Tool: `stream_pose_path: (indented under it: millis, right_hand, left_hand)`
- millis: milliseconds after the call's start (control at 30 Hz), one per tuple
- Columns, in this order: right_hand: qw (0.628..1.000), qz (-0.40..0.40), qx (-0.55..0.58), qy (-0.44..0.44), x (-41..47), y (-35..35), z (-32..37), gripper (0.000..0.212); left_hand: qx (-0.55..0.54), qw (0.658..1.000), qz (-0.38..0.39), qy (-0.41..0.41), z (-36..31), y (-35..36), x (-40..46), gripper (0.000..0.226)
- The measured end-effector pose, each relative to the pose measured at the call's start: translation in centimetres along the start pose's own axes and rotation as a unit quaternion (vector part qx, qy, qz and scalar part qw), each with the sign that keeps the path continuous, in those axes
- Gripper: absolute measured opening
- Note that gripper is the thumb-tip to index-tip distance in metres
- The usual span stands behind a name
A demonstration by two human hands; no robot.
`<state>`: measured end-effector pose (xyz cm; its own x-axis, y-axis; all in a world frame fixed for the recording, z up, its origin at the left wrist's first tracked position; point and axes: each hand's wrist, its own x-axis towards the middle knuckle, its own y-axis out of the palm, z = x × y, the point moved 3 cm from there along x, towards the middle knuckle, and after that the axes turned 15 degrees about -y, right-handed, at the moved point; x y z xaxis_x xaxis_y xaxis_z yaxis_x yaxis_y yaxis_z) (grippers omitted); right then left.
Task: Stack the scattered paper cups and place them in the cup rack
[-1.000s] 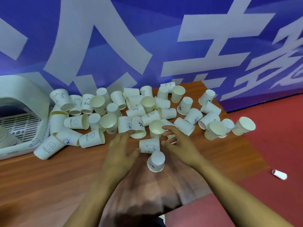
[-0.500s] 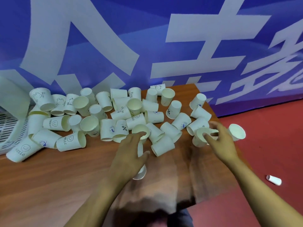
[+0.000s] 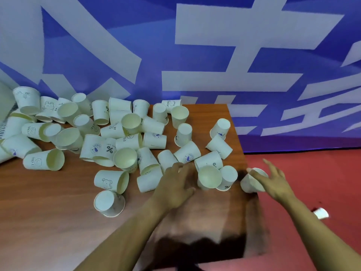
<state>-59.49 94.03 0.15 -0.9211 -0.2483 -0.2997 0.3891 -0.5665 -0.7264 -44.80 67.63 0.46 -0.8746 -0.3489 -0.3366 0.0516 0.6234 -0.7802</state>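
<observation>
Right hand (image 3: 273,180) curled around a cup (image 3: 251,182) hanging off the table (image 3: 48,222) edge; left hand (image 3: 175,184) lay spread among the scattered cups (image 3: 125,141). Best nest it mouth-up, squarely. Rack barely visible.

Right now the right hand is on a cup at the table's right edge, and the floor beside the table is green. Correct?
Not quite. The floor is red, not green, as the head view shows. The rest holds: the right hand is on a paper cup at the right edge of the table.
</observation>
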Motion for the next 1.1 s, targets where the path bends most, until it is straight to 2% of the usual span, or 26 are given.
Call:
stream_pose_path:
  millis: [133,333,467,600,800,967,1100]
  right_hand:
    - [0.998,0.040,0.020,-0.043,1.1,0.7,0.2,0.087]
    - [0.989,0.092,0.012,-0.112,1.8,2.0,0.8,0.098]
    - [0.974,0.138,-0.071,-0.166,2.5,2.9,1.0,0.103]
    - [0.948,0.172,-0.165,-0.212,2.6,3.5,1.5,0.095]
    - [0.938,0.175,-0.194,-0.229,2.4,4.5,1.4,0.069]
    - [0.932,0.181,-0.208,-0.235,1.6,5.6,2.2,0.085]
    - [0.918,0.175,-0.245,-0.260,0.9,6.9,4.1,0.082]
  left_hand:
    - [0.050,0.999,-0.011,-0.004,-2.3,2.7,2.0,0.078]
    - [0.070,0.997,0.020,-0.031,-3.8,5.5,3.8,0.084]
    - [0.055,0.998,0.020,-0.039,-3.9,6.5,4.1,0.083]
    - [0.041,0.998,0.021,-0.049,-4.0,6.6,3.9,0.082]
    - [0.011,0.998,0.031,-0.051,-3.2,6.1,2.7,0.078]
    - [0.008,0.997,0.043,-0.063,-1.6,5.3,1.5,0.085]
    - [0.021,0.997,0.048,-0.061,-0.6,4.5,1.0,0.083]
